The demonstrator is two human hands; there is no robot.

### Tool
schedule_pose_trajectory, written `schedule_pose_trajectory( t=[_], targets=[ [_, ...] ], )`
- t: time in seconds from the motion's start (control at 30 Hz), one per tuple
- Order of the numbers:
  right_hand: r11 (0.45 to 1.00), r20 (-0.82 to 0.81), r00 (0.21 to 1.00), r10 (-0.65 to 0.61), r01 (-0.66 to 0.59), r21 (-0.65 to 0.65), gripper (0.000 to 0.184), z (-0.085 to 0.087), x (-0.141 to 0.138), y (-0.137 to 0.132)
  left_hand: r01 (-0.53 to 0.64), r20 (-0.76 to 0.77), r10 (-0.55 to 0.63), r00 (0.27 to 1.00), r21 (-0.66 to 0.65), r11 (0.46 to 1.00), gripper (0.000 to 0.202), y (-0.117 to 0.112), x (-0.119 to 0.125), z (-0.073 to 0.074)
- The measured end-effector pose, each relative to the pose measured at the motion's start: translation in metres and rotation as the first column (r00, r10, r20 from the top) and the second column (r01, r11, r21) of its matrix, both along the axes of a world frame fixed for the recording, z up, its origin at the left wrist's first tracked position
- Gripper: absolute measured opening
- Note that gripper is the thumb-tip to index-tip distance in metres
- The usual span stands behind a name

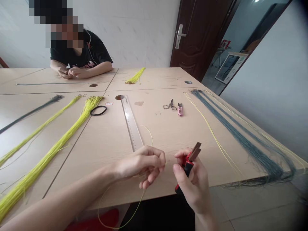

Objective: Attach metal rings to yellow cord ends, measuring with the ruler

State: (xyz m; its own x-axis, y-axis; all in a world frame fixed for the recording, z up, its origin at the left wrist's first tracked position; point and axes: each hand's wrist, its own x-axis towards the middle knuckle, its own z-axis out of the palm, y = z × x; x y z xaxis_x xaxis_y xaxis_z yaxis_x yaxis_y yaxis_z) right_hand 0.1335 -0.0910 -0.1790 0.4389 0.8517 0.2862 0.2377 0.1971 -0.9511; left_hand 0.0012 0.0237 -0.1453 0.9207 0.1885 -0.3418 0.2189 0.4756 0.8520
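My left hand (144, 163) is closed in a pinch on a thin yellow cord (134, 211) that loops down below the table's near edge. My right hand (192, 183) is wrapped round red-handled pliers (190, 160), whose brown jaws point up and to the right. The two hands sit close together, a few centimetres apart, above the near edge of the wooden table (166, 128). A second strand of the yellow cord (149, 133) curves on the table just beyond my left hand.
A long metal ruler (131, 123) lies ahead, with scissors (170, 106) and pink snips (180, 109) farther right. Yellow cord bundles (60, 141) lie left, blue-grey bundles (240, 138) right, a black ring (98, 110) ahead. Another person (79, 61) sits across the table.
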Motion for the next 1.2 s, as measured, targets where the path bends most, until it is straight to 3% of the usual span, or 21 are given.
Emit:
schedule_pose_trajectory(
  t=[0.07, 0.13, 0.2, 0.23, 0.33, 0.43, 0.5, 0.57, 0.7, 0.8, 0.87, 0.97, 1.2],
  targets=[
    [0.999, -0.015, 1.000, -0.027, 0.027, -0.031, 0.012, 0.002, -0.001, 0.000, -0.238, 0.043, 0.235, 0.971, 0.089, 0.967, 0.016, 0.006, -0.001, 0.000],
    [0.997, -0.032, 0.998, -0.052, 0.050, -0.064, 0.011, 0.006, -0.003, -0.001, -0.456, 0.056, 0.455, 0.889, 0.211, 0.865, 0.020, 0.017, -0.003, 0.001],
    [0.997, -0.041, 0.998, -0.043, 0.040, -0.070, 0.010, 0.009, -0.005, -0.002, -0.548, 0.034, 0.566, 0.824, 0.302, 0.780, 0.021, 0.029, -0.004, 0.001],
    [0.997, -0.043, 0.998, -0.036, 0.033, -0.069, 0.010, 0.010, -0.005, -0.002, -0.553, 0.014, 0.582, 0.813, 0.328, 0.766, 0.021, 0.035, -0.004, 0.001],
    [0.998, -0.042, 0.999, -0.017, 0.015, -0.056, 0.011, 0.009, -0.005, -0.001, -0.498, -0.054, 0.556, 0.829, 0.382, 0.779, 0.019, 0.042, -0.003, -0.003],
    [0.999, -0.032, 0.999, 0.007, -0.008, -0.045, 0.012, 0.008, -0.004, 0.000, -0.413, -0.080, 0.490, 0.868, 0.432, 0.802, 0.016, 0.036, 0.000, -0.004],
    [0.999, -0.003, 1.000, 0.016, -0.016, -0.049, 0.013, 0.007, -0.002, 0.001, -0.379, -0.079, 0.472, 0.878, 0.487, 0.787, 0.016, 0.031, 0.001, -0.002],
    [0.997, 0.049, 0.998, 0.042, -0.038, -0.062, 0.013, 0.006, 0.000, 0.001, -0.391, -0.058, 0.513, 0.856, 0.576, 0.718, 0.016, 0.029, 0.000, 0.002],
    [0.992, 0.121, 0.987, 0.102, -0.092, -0.083, 0.013, 0.006, 0.002, 0.000, -0.400, 0.015, 0.636, 0.771, 0.789, 0.466, 0.019, 0.039, -0.008, 0.010],
    [0.992, 0.100, 0.990, 0.101, -0.092, -0.092, 0.012, 0.005, 0.002, -0.001, -0.292, 0.015, 0.696, 0.718, 0.914, 0.282, 0.017, 0.046, -0.014, 0.011],
    [0.991, 0.075, 0.993, 0.093, -0.085, -0.102, 0.012, 0.005, 0.002, -0.001, -0.195, -0.001, 0.715, 0.700, 0.962, 0.192, 0.014, 0.048, -0.016, 0.008],
    [0.988, 0.101, 0.987, 0.121, -0.110, -0.113, 0.013, 0.005, 0.003, -0.001, -0.064, -0.035, 0.704, 0.709, 0.991, 0.114, 0.013, 0.045, -0.014, 0.002],
    [0.993, 0.119, 0.990, 0.077, -0.066, -0.094, 0.012, 0.006, 0.001, 0.000, 0.125, -0.105, 0.611, 0.785, 0.992, 0.009, 0.014, 0.038, -0.007, -0.005]
  ],
)
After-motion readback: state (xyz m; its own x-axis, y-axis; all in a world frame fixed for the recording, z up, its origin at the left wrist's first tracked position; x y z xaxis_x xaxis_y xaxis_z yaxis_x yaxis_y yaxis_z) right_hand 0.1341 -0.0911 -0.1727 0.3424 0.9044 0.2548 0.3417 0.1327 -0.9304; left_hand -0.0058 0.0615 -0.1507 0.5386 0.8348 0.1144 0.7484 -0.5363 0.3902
